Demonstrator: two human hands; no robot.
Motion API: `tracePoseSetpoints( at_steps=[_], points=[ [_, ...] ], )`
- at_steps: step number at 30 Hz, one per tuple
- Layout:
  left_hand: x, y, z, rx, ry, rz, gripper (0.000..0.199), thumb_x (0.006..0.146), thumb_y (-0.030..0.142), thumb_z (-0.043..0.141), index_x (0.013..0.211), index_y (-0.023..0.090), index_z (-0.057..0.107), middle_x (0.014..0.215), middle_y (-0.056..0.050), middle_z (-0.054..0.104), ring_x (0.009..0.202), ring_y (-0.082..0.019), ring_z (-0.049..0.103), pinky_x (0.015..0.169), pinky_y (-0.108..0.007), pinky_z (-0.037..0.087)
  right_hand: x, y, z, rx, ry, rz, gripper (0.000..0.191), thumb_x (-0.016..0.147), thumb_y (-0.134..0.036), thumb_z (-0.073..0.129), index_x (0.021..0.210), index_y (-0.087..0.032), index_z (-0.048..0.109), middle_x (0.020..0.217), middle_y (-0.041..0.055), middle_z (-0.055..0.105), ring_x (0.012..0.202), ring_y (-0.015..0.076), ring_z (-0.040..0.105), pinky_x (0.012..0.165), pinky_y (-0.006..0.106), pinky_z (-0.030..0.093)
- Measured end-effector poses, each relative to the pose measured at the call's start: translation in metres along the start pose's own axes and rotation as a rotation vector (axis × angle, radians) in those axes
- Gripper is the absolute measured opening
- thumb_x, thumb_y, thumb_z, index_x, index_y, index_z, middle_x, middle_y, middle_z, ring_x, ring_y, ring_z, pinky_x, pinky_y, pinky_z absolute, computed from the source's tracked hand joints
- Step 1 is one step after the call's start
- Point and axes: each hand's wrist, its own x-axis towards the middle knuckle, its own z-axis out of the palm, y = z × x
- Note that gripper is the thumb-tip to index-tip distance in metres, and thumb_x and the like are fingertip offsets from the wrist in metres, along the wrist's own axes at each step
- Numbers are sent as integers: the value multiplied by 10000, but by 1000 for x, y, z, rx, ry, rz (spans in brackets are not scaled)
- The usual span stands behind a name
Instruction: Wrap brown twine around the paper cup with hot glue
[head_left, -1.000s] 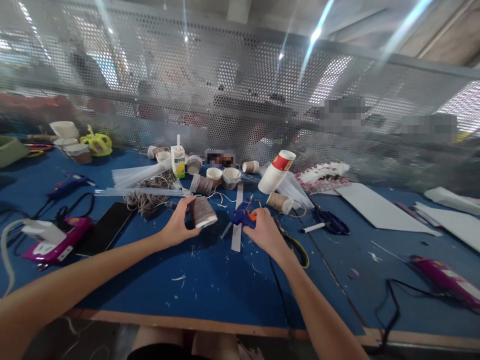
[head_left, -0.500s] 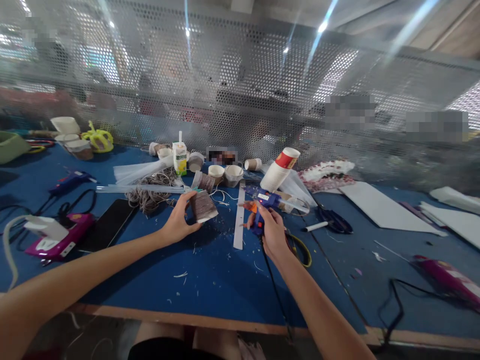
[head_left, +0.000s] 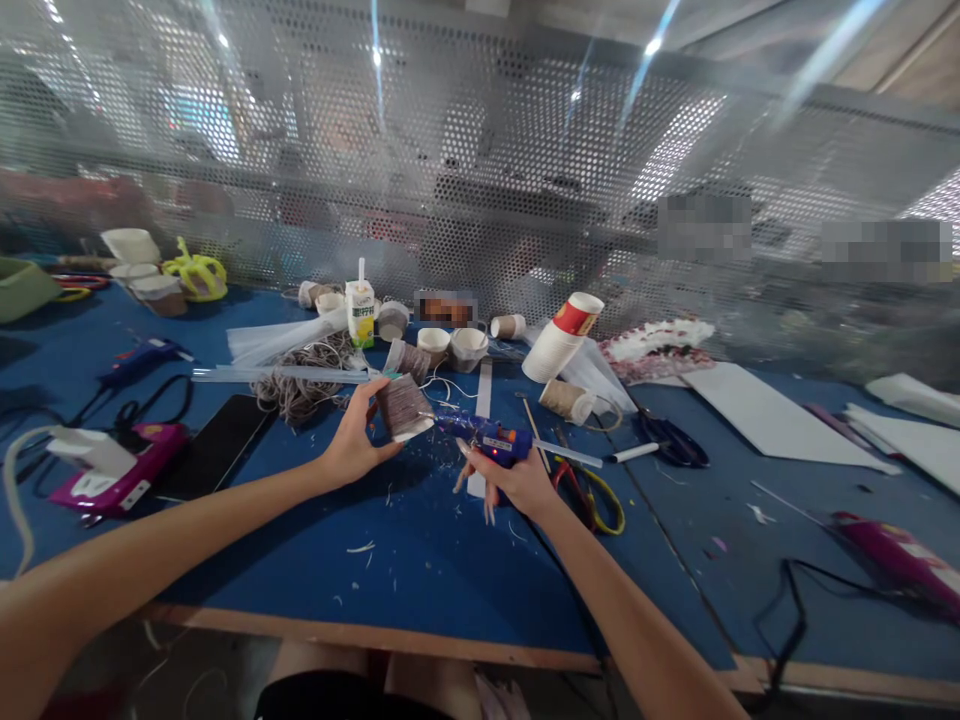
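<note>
Between the thumb and fingers of my left hand (head_left: pixel 358 432) is a paper cup (head_left: pixel 405 405) wound with grey-brown yarn, tilted on its side with its white rim toward the right. My right hand (head_left: pixel 517 480) is closed around a blue hot glue gun (head_left: pixel 480 432), a clear glue stick (head_left: pixel 574 453) poking from its back end. The gun's nozzle points left, at or very close to the cup's rim; contact is hard to tell. Under the gun lies a white strip (head_left: pixel 484 390). A heap of grey-brown yarn (head_left: pixel 300 385) sits left of the cup.
Behind my hands stand a drink carton (head_left: pixel 361 315), several small cups and a leaning stack of paper cups (head_left: pixel 555 350). Yellow-handled scissors (head_left: pixel 604 500) lie right of my right hand. A phone (head_left: pixel 217 447) and a purple power strip (head_left: pixel 120 470) lie left. A perforated screen (head_left: pixel 480 150) borders the back.
My right hand has turned the glue gun from pointing up-left to nearly level and brought its nozzle left to the cup's rim. My left hand and the wound cup have barely moved.
</note>
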Motion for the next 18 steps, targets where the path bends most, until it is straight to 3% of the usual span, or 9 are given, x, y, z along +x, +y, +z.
tracePoseSetpoints(
  at_steps=[6,18],
  points=[
    [0,-4,-1,30,30,29,706,722,238,692,1332,254,336,1338,-122,407,1292,-291,438,1041,-469,450,-2,-2,-1,-12,-39,24,234,664,-340,720,530,-171,628,383,-21,575,244,82,431,268,199,380],
    [-1,0,-2,33,13,23,694,749,264,687,1335,265,315,1342,-120,389,1295,-288,433,1033,-451,462,-2,-7,3,-28,17,67,199,632,-301,716,512,-173,621,397,-10,593,225,84,429,232,185,362]
  ],
)
